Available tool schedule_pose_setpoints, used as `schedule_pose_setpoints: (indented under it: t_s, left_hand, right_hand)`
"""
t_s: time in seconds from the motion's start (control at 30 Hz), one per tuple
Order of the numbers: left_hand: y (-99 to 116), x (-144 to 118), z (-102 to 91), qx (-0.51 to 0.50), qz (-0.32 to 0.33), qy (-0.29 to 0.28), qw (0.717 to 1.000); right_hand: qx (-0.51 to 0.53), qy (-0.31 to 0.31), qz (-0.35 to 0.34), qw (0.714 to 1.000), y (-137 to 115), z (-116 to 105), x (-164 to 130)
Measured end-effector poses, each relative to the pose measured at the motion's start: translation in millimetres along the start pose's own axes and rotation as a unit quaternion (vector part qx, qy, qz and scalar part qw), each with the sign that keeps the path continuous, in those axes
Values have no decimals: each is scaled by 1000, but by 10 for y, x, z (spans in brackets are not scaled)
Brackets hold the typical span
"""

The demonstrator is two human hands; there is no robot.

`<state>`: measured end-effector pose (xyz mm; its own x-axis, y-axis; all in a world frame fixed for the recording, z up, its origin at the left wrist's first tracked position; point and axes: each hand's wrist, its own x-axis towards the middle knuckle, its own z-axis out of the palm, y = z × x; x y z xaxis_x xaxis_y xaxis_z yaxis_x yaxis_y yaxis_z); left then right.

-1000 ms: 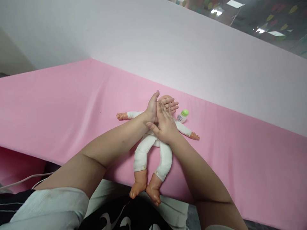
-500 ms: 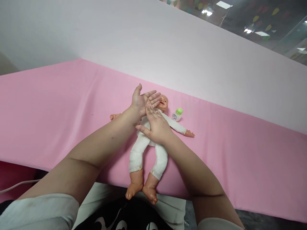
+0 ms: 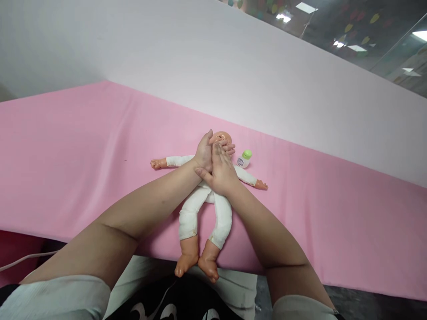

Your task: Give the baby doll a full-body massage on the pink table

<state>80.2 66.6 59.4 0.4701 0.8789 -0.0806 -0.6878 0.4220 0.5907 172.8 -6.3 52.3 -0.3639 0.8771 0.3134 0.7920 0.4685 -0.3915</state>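
The white cable (image 3: 23,260) lies at the far left, well clear of the hands, below the near edge of the pink table (image 3: 83,146). The doll (image 3: 203,209) lies face up on the pink surface, arms spread, its bare feet past the near edge toward the person's lap. Its left-of-frame arm extends out from under the hands and is untouched.

The left hand (image 3: 203,154) is raised above the doll's chest, palm turned up, fingers extended. The right hand (image 3: 220,173) lies flat on top of it, palm down, fingers straight and pointing away from the person. The two palms are pressed together; neither hand is closed on any object. This palm-to-palm position appears consistent with rubbing something between the hands, though no substance is visible. Whether the lower hand touches the doll cannot be told.

The joined hands cover the doll's chest and part of its face; only the top of the head shows beyond the fingertips. Just right of the hands, beside the doll's shoulder, lies a small bottle (image 3: 243,159) with a green cap, untouched. Behind it rises a pale wall (image 3: 200,58).
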Motion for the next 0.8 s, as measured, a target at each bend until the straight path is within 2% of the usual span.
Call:
schedule_pose_setpoints:
  t_s: [0.17, 0.27, 0.33, 0.37, 0.4, 0.43, 0.47, 0.57, 0.63, 0.7, 0.8]
  left_hand:
    - [177, 34, -116, -1, 37, 56, 998]
    - [217, 85, -173, 47, 56, 72, 995]
    - [198, 119, -227, 149, 101, 97, 979]
    - [179, 130, -268, 234, 139, 119, 955]
    - [155, 135, -321, 322, 178, 143, 919]
    - [129, 132, -385, 426, 216, 168, 862]
    - [102, 122, -458, 481, 240, 191, 821]
    - [27, 66, -681, 558, 268, 216, 755]
    - [-9, 28, -788, 603, 276, 208, 719]
    - [-27, -4, -848, 641, 280, 186, 690]
    - [-23, -53, -888, 690, 283, 143, 651]
  right_hand:
    - [-14, -1, 20, 1000, -208, -55, -54]
    - [27, 8, 9, 1000, -99, -140, -44]
    - [92, 33, -15, 995, 83, -151, -17]
    - [133, 44, -29, 990, 185, -132, -4]
    - [165, 57, -33, 984, 282, -97, 3]
    - [184, 66, -29, 980, 368, -49, 3]
    - [197, 82, -20, 977, 438, 8, -7]
    - [204, 131, -34, 970, 543, 170, -109]
    - [187, 147, -50, 970, 547, 226, -231]
    - [169, 132, -70, 974, 524, 228, -376]
    - [140, 70, -117, 981, 452, 162, -574]
